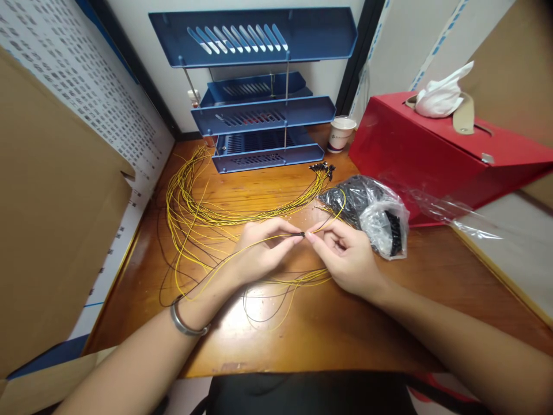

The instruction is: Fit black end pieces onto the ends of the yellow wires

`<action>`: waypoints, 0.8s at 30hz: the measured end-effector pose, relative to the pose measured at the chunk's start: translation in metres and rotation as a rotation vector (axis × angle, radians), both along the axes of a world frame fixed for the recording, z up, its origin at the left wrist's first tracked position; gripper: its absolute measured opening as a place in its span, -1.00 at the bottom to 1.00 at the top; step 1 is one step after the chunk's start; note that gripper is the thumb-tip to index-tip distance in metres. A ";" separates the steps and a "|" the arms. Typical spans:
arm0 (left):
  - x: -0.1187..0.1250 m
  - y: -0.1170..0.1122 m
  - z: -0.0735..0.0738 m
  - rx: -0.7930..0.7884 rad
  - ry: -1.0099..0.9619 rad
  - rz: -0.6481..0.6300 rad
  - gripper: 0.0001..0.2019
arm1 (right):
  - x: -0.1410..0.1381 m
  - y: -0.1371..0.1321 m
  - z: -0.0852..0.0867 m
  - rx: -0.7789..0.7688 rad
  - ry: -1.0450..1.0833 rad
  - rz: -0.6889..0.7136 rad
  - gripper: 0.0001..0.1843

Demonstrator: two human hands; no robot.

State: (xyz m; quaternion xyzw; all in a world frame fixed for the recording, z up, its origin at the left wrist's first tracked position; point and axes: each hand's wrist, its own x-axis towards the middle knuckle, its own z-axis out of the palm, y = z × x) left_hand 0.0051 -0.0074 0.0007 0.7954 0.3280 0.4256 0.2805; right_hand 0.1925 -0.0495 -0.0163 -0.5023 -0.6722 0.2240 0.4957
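My left hand (261, 248) is closed in a pinch on a small black connector (299, 234), with yellow and black wires trailing from it back over the wrist. Close against the connector's other end, the fingertips of my right hand (352, 259) are pinched on a thin yellow wire (344, 199) that loops up behind them. Fingers hide the exact joint. A long bundle of yellow and black wires (242, 221) curves behind both hands, ending in a cluster of black connectors (323, 168). More wires (298, 282) lie below the hands.
Clear plastic bags (384, 213) with black parts lie beyond my right hand. A blue tiered tray rack (263, 109) stands at the back, beside a paper cup (341, 135). At right is a red tissue box (432, 150); cardboard (52, 219) lines the left of the wooden table (328, 340).
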 end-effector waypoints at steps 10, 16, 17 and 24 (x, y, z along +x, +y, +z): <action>0.001 -0.001 0.002 -0.049 -0.017 0.004 -0.95 | 0.001 0.001 0.001 -0.008 -0.019 -0.012 -0.83; 0.001 -0.001 0.002 -0.031 -0.009 0.009 -0.94 | 0.000 0.000 -0.001 -0.011 -0.014 -0.010 -0.84; 0.001 -0.001 0.002 -0.029 -0.009 0.005 -0.95 | 0.000 0.000 -0.001 -0.011 -0.018 -0.005 -0.84; 0.002 -0.001 0.002 -0.065 -0.035 0.013 -0.95 | 0.002 0.001 0.002 -0.009 -0.002 -0.017 -0.86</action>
